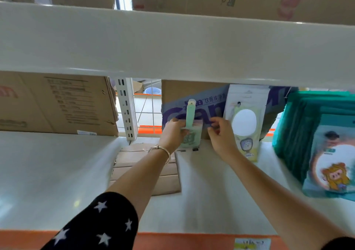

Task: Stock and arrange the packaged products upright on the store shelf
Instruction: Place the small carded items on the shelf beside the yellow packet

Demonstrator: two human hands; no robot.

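My left hand (173, 132) grips a small pale-green packaged product (192, 132) with a long green handle sticking up, held at the back of the white shelf (211, 192). My right hand (221, 134) is just right of it, fingers curled by the package's right edge; whether they pinch it is unclear. A white-and-yellow packaged hand mirror (245, 123) stands upright right of my right hand, leaning on a purple-printed carton (207, 107). A row of teal packages (317, 134) with a cartoon monkey on the front one stands at far right.
A brown cardboard box (57, 103) sits at the shelf's left back. Flattened cardboard (146, 169) lies in the gap between shelf boards. A slotted white upright (126, 111) stands behind it. The upper shelf's edge (172, 48) hangs low overhead, with cartons above.
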